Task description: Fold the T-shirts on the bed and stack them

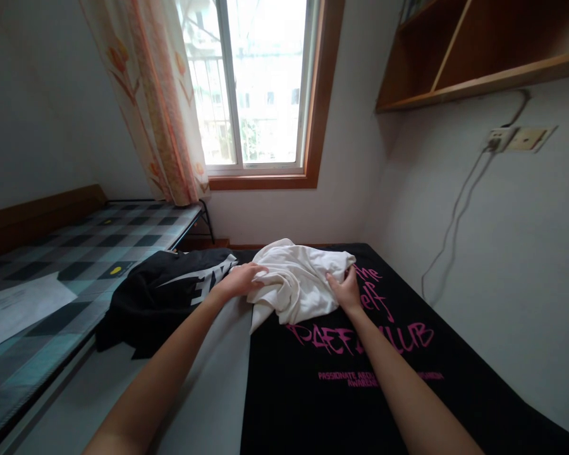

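Observation:
A crumpled white cloth (pixel 301 284) lies bunched near the far end of a black cloth with pink lettering (pixel 303 392). My left hand (pixel 241 280) is closed on the white cloth's left side, fingers bent over its folds. On the right side, my right hand (pixel 347 291) grips the same cloth, with the thumb on top and the fingers partly hidden at its edge. A black garment with grey lettering (pixel 152 297) is heaped just left of my left hand.
A checkered bed surface (pixel 123 234) with a sheet of paper (pixel 23 306) is at the left. Behind are a curtain (pixel 156 101) and a window (pixel 270 95). A shelf (pixel 483 79) and a socket with a hanging cable (pixel 500 139) are on the right wall.

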Available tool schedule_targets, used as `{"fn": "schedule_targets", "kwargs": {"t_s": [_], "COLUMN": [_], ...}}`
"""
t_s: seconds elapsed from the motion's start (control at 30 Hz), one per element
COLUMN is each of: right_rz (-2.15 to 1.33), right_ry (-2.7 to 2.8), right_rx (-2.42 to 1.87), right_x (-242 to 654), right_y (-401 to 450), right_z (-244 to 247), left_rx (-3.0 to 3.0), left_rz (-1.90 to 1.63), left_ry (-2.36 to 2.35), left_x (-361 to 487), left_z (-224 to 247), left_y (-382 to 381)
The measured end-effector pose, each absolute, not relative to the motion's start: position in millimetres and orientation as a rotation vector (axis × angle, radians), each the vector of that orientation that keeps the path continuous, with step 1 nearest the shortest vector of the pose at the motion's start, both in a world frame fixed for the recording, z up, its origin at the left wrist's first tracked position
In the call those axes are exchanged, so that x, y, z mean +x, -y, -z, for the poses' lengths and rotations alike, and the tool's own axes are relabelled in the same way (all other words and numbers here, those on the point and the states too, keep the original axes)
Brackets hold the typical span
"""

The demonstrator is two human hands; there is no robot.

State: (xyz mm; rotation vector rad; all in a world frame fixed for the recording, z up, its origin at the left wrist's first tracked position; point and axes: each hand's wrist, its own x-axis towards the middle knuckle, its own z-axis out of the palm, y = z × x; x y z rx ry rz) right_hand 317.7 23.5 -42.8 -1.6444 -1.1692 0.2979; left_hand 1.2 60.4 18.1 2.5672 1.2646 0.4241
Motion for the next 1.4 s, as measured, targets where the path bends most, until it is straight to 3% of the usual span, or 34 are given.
{"fn": "schedule_targets", "kwargs": {"t_s": [0.2, 0.33, 0.57, 0.7, 1.03, 1.2, 1.4], "right_rz": [0.16, 0.03, -0.177, -0.273, -0.083, 0.02, 0.082], "right_ry": [1.279, 1.745, 2.043, 2.028, 1.485, 1.221, 1.424], "right_rx": [-1.617, -1.341, -1.173, -1.179, -1.253, -1.283, -1.343], "right_x": [312.1, 293.9, 263.8, 267.0, 277.5, 298.3, 298.6], "right_y": [-1.2, 3.7, 1.9, -2.7, -6.8, -17.8, -14.2], "right_z": [16.8, 14.4, 39.2, 44.3, 33.9, 41.6, 44.8], "left_rx": [2.466, 2.39, 2.437, 2.356, 1.857, 1.723, 1.891], "left_rz": [-0.616, -0.838, -0.541, -0.578, -1.309, -1.311, -1.195], "left_ry": [-1.137, -1.192, -1.576, -1.76, -1.184, -0.987, -0.958], "left_x": [-11.9, -26.2, -37.4, -32.8, -12.1, -3.0, 8.6], "left_z": [-11.1, -5.0, -3.8, -14.2, -38.7, -44.2, -49.2], "left_y": [-69.2, -75.9, -69.0, -67.6, -68.3, -58.8, -44.4]}}
